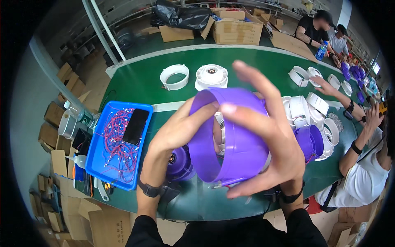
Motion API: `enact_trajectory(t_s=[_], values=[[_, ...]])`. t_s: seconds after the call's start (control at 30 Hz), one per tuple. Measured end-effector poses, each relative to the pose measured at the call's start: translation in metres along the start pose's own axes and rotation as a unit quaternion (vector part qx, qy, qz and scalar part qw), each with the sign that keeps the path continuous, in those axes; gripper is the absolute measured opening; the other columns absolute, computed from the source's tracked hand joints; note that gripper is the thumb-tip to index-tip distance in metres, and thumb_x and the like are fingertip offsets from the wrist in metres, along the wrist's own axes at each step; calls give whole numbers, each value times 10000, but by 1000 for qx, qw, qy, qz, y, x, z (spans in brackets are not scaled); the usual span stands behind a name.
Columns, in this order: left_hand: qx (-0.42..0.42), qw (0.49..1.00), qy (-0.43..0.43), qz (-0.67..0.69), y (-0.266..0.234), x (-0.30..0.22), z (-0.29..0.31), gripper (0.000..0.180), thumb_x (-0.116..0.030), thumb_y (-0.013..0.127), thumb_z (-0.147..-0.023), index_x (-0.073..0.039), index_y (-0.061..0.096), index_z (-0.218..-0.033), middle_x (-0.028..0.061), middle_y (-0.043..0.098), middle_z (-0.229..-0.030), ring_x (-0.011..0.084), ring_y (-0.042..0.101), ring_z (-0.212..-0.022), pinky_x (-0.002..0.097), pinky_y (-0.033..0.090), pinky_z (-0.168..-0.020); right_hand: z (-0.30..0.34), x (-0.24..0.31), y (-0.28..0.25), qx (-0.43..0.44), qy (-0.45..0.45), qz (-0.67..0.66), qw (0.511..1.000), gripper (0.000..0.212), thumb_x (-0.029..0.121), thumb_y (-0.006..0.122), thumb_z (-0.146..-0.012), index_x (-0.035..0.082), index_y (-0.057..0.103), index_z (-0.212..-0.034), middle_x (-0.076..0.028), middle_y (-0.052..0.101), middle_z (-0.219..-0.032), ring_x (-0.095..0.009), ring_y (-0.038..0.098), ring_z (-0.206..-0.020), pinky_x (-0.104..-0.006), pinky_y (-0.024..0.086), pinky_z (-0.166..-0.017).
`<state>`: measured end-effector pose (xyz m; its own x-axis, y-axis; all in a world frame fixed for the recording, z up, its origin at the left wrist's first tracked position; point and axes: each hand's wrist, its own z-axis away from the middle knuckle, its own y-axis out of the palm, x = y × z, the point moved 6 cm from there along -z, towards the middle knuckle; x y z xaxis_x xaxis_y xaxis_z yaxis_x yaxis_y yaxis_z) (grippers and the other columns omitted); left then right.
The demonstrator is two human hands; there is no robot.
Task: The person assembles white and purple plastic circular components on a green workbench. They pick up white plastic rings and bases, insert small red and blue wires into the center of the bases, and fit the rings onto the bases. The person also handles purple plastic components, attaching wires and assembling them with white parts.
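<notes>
A purple cylindrical plastic ring is held up before me, tilted, with its open end to the left. My left hand grips it at the rim, and some fingers show through the opening. My right hand is spread around its right side, the fingers stretched apart and somewhat blurred; whether the fingertips touch is hard to see. Through the opening a bit of a white part shows. A thin red wire hangs by the ring's lower edge. Below my left wrist a purple round housing stands on the green table.
A blue tray at left holds red-and-blue wires and a black phone. A white ring and white housing stand ahead. White parts and another purple ring crowd the right, near a co-worker's arm.
</notes>
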<state>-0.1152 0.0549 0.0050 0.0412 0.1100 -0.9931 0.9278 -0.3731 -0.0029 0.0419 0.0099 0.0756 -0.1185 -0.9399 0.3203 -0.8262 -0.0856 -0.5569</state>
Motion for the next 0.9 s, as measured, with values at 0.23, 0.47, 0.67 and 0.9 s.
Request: enact_trajectory(t_s=[0.23,0.47,0.67,0.9], values=[[34,999,-10,2,4,-2,4,466,-280,466,-1055,-25,365,-1431,163,620,-1118,198,669,-833,304,542,-722,5,-9,-8,-6,36,1,999,1001,578,855,-582,-16,554,-1330,-266,488,-1331,-366,536,-1209,-433,413,-1024],[95,982,124,-111,10,-19,5,920,-627,417,-944,41,213,-1543,228,266,-1584,327,272,-1471,412,231,-1181,14,-38,-23,-151,240,-133,950,650,304,741,-787,-26,551,-1313,-177,596,-1191,-246,598,-1103,-350,449,-970],[274,935,132,-182,22,-16,19,495,-335,642,-948,8,543,-1292,188,675,-1138,304,691,-1006,370,567,-800,19,-45,-27,-151,289,-165,931,479,324,445,-977,-71,618,-1187,-134,662,-1050,-180,597,-1010,-283,452,-892],[231,944,162,-172,17,-15,14,357,-314,634,-952,41,611,-984,178,653,-810,318,664,-732,385,549,-714,21,-47,-28,-110,302,-129,938,594,409,370,-973,-45,589,-1288,-156,648,-1138,-201,615,-1041,-303,457,-934]])
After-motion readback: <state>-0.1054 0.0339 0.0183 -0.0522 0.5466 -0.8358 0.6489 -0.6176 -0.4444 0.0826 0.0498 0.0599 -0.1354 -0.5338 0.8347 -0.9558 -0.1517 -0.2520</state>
